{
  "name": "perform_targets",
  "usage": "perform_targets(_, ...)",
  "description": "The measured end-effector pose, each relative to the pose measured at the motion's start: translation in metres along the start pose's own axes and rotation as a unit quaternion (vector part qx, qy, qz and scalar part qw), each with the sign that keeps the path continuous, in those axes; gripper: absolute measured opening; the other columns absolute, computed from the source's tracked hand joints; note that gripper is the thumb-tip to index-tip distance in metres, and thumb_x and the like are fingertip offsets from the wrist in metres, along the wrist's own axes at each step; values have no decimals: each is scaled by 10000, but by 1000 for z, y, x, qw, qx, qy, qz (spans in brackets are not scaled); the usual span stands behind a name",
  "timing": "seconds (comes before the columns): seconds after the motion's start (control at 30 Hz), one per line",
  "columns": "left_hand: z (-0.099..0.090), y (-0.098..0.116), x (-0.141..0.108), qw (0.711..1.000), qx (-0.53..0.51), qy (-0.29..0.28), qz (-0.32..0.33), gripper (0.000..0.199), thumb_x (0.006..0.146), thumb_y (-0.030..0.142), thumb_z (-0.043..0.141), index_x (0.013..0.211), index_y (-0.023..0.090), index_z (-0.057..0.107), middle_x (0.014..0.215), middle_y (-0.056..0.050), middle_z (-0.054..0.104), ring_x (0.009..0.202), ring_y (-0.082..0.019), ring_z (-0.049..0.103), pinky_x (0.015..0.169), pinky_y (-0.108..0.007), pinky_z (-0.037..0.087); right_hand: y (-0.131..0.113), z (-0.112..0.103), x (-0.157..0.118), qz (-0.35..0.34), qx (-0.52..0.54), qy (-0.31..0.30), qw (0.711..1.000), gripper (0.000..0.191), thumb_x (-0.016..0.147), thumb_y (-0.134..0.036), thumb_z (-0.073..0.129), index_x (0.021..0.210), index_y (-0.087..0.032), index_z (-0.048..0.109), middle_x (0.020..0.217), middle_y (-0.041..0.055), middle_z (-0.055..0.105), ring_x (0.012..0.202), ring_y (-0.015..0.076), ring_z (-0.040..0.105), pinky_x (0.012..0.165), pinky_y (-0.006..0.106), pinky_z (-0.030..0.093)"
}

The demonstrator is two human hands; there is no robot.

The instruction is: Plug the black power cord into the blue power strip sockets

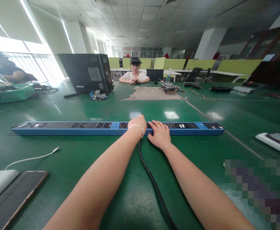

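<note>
Live now: one green table (82, 150), I see it filling lower frame. One blue power strip (99, 130), across middle. One black computer tower (88, 73), upper left. One black cable (152, 180), lower centre, running up under left hand (137, 122): over strip, fingers hidden, I cannot tell grip. Right hand (159, 132): fingers loosely spread on strip.

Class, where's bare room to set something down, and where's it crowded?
Bare: green tabletop between the blue power strip and gloves, and between the phone and left forearm. Crowded: mid-strip, with left hand, right hand and black cable.
</note>
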State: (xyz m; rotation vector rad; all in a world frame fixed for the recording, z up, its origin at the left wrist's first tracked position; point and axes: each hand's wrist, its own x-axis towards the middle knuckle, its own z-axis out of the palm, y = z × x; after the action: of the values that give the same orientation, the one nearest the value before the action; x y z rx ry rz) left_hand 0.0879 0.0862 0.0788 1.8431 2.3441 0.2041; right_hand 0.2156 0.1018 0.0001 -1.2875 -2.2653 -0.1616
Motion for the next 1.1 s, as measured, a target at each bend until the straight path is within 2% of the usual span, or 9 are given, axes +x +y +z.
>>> perform_targets(0.17, 4, 7, -7, 999, -16, 9, -33, 347, 818, 205, 441, 1150, 106, 435, 1055, -214, 649, 1009, -239, 633, 816, -328, 479, -1, -1, 1, 9, -2, -8, 1000, 477, 817, -410, 489, 1264, -247, 530, 1374, 54, 475, 1269, 245, 368, 1037, 439, 225)
perform_targets(0.3, 5, 2, -4, 999, -26, 19, -35, 363, 794, 225, 481, 1138, 120, 434, 1030, -200, 657, 1007, -249, 632, 812, -331, 477, 0, 0, 1, 10, -5, -16, 1000, 487, 834, -454, 489, 1274, -247, 522, 1378, 58, 470, 1275, 248, 364, 1039, 445, 223)
perform_targets(0.57, 13, -13, -11, 996, -58, 69, -22, 274, 842, 319, 382, 1060, 169, 455, 952, -158, 678, 903, -257, 660, 751, -355, 485, 0, 2, 1, 11, 4, -5, 1000, 483, 830, -455, 506, 1269, -254, 528, 1373, 50, 478, 1271, 241, 372, 1053, 448, 206)
perform_targets(0.77, 16, -13, -15, 992, -77, 97, -29, 252, 846, 307, 364, 1035, 178, 470, 915, -146, 683, 890, -272, 660, 747, -382, 486, 0, 2, 0, 15, 9, 6, 1000, 481, 822, -455, 519, 1257, -252, 542, 1363, 46, 489, 1265, 236, 381, 1054, 436, 211)
perform_targets(1.1, 12, -11, -16, 995, -43, 87, -29, 263, 863, 295, 344, 1052, 167, 476, 930, -147, 676, 914, -260, 654, 767, -370, 482, -1, 0, 0, 21, 21, 5, 1000, 477, 815, -449, 528, 1253, -260, 544, 1358, 41, 493, 1265, 233, 378, 1053, 433, 212)
